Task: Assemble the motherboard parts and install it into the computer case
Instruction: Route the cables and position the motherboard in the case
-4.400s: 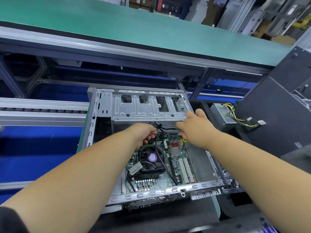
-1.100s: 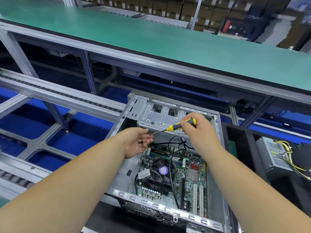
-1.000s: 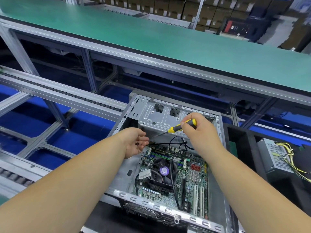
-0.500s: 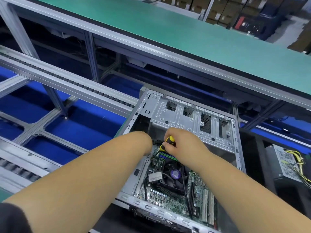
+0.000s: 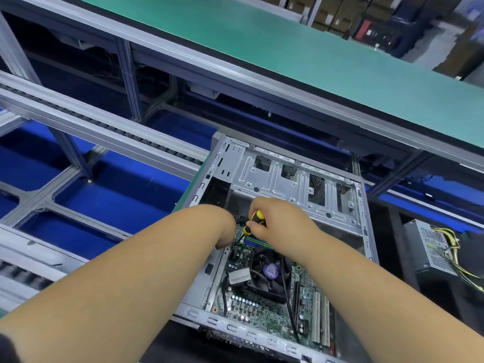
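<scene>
The right hand [image 5: 282, 226] grasps the screwdriver [image 5: 253, 223], which points down-left to the far left corner of the motherboard [image 5: 264, 307] inside the case [image 5: 288, 179], while the left hand [image 5: 225, 231] is beside it, its fingers hidden.

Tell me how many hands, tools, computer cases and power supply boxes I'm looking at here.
Hands: 2, left hand and right hand
Tools: 1, screwdriver
Computer cases: 1, case
Power supply boxes: 1, power supply
Total: 5
</scene>
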